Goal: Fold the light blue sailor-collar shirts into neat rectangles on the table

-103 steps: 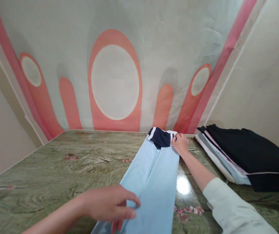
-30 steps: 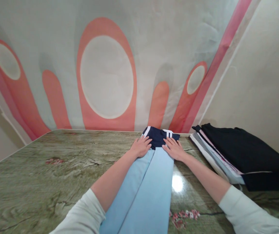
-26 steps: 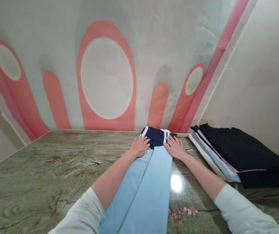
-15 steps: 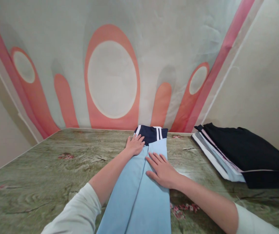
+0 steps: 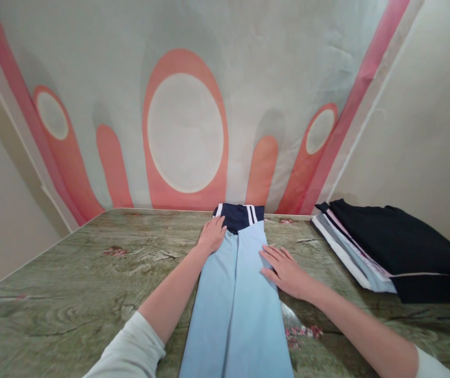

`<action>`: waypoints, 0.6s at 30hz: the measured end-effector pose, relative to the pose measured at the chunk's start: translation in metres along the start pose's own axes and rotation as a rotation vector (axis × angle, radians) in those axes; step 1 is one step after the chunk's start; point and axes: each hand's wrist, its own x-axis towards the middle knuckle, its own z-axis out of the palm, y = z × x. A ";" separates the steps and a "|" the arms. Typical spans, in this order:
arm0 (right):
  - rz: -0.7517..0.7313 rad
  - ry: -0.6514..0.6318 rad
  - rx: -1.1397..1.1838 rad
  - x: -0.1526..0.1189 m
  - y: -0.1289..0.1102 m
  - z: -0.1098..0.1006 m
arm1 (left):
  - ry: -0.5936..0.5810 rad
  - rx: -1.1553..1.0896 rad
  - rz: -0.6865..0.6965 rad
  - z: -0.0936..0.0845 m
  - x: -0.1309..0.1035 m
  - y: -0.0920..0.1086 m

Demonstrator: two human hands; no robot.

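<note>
A long, folded light blue garment (image 5: 254,299) lies lengthwise on the table, running toward me and out of the bottom of the view. Its far end is a navy band (image 5: 236,216) with white stripes. My left hand (image 5: 212,234) rests flat near the band's left edge, fingers stretched out. On the right edge of the blue cloth, my right hand (image 5: 286,270) touches with its spread fingertips, while its palm is past the edge. Neither hand grips the cloth.
A stack of folded clothes (image 5: 402,247), black on top with white, grey and pink layers beneath, sits at the right. The wood-patterned table (image 5: 91,294) meets a wall (image 5: 288,63) printed with pink and orange shapes at its far edge.
My right hand has slid right, from the middle of the blue cloth to its right edge. The garment's near part has shifted right and lies straighter. My left hand stays near the band.
</note>
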 end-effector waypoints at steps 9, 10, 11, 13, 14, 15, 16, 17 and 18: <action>-0.547 -0.084 0.330 -0.034 -0.105 -0.023 | 0.142 -0.150 -0.048 0.000 0.001 -0.015; -0.613 -0.104 0.334 -0.035 -0.116 -0.022 | 0.144 -0.149 -0.049 0.000 0.001 -0.015; -0.666 -0.122 0.318 -0.036 -0.125 -0.021 | 0.143 -0.148 -0.047 0.000 0.001 -0.015; -0.737 -0.146 0.239 -0.035 -0.136 -0.016 | 0.136 -0.143 -0.037 -0.001 0.000 -0.014; -0.766 -0.156 0.196 -0.033 -0.139 -0.013 | 0.131 -0.140 -0.031 -0.001 0.000 -0.013; -0.794 -0.162 0.159 -0.032 -0.141 -0.009 | 0.125 -0.137 -0.026 -0.002 0.000 -0.012; -0.820 -0.165 0.128 -0.032 -0.142 -0.006 | 0.119 -0.133 -0.023 -0.002 -0.001 -0.012; -0.846 -0.165 0.102 -0.032 -0.141 -0.004 | 0.112 -0.129 -0.020 -0.002 -0.001 -0.011; -0.870 -0.163 0.077 -0.033 -0.140 -0.002 | 0.106 -0.126 -0.020 -0.002 -0.001 -0.011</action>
